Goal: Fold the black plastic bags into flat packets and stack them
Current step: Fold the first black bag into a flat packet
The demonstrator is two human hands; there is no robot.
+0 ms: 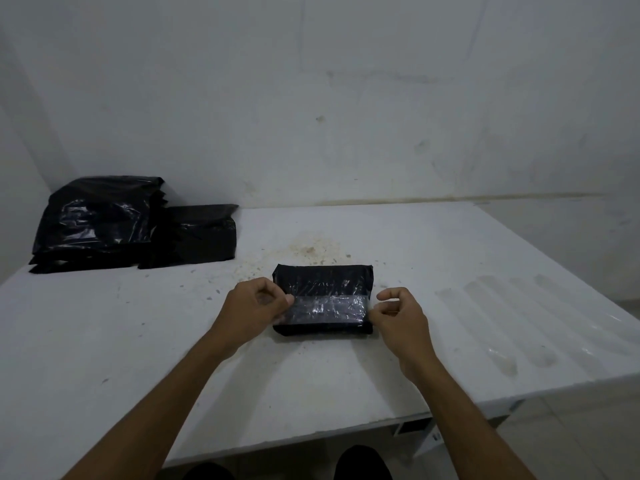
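Note:
A black plastic bag folded into a flat rectangular packet (323, 289) lies on the white table (450, 341) in front of me, with a shiny clear strip across its near half. My left hand (252, 306) pinches the packet's left edge at that strip. My right hand (398, 317) has curled fingers at the right edge; whether it grips the plastic is unclear. At the back left lie a large pile of loose black bags (93, 223) and beside it a stack of folded black packets (197, 237).
The table stands against a white wall, with a corner at the left. Crumbly dirt stains (308, 251) mark the surface behind the packet. The table's front edge runs below my forearms, and its right edge drops off at the right.

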